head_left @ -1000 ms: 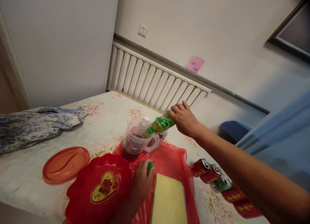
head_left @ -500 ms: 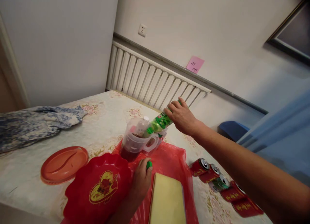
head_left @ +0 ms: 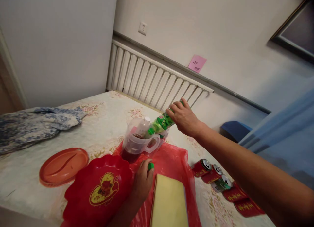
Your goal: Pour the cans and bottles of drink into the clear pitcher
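My right hand [head_left: 183, 117] is wrapped round a green plastic bottle [head_left: 164, 121], tilted so its neck points down into a clear plastic jug [head_left: 135, 145]. Dark liquid shows inside the jug, with bubbles on its surface. The jug's handle faces right. In front of the jug, my left hand [head_left: 144, 179] is closed on a small green bottle cap [head_left: 150, 166]. Beneath that arm lies a red scalloped tray [head_left: 80, 194] with a yellow heart print. Another container behind the jug's handle is mostly hidden.
A red plastic bag [head_left: 171, 156] lies beneath the jug and a pale yellow board [head_left: 169, 200]. Several drink cans [head_left: 202, 168] stand or lie at right. An orange lid [head_left: 63, 166] and a patterned cloth [head_left: 36, 125] are at left. A radiator [head_left: 152, 76] runs behind the table.
The view has shifted slightly. Bubbles on the dark liquid in the jug show more clearly. Both hands keep nearly the same positions, with the bottle still tilted into the jug.
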Action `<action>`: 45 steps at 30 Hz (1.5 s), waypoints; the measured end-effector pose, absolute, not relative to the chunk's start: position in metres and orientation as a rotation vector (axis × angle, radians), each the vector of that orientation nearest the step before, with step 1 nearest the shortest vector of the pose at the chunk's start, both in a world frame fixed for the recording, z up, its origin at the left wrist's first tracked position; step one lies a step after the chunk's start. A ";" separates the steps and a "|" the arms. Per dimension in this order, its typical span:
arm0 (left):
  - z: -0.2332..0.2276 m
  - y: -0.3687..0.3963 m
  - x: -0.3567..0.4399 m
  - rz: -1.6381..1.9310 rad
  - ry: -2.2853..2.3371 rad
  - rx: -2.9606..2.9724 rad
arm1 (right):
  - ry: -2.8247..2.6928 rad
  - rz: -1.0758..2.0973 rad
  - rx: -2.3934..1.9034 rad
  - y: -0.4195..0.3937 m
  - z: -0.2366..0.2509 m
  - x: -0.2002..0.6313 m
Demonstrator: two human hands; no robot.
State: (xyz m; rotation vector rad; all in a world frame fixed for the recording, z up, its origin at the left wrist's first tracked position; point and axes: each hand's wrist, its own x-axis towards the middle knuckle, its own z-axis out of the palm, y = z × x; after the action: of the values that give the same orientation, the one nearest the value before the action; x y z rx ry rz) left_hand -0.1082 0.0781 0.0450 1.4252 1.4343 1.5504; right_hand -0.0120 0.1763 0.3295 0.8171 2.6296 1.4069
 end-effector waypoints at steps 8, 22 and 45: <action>0.045 0.079 -0.109 1.560 1.421 1.413 | 2.663 1.256 0.987 0.178 0.318 -0.002; 0.049 0.082 -0.109 1.538 1.065 1.026 | 2.983 0.211 1.610 0.140 0.270 0.045; 0.051 0.083 -0.112 1.490 1.013 1.200 | 2.842 -0.737 1.814 0.083 0.145 0.112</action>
State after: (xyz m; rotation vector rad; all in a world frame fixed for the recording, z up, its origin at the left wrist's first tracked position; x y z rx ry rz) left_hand -0.1116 0.0828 0.0506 1.2003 1.0131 1.4900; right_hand 0.1122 0.0827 0.1451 1.8140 2.8417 -0.7368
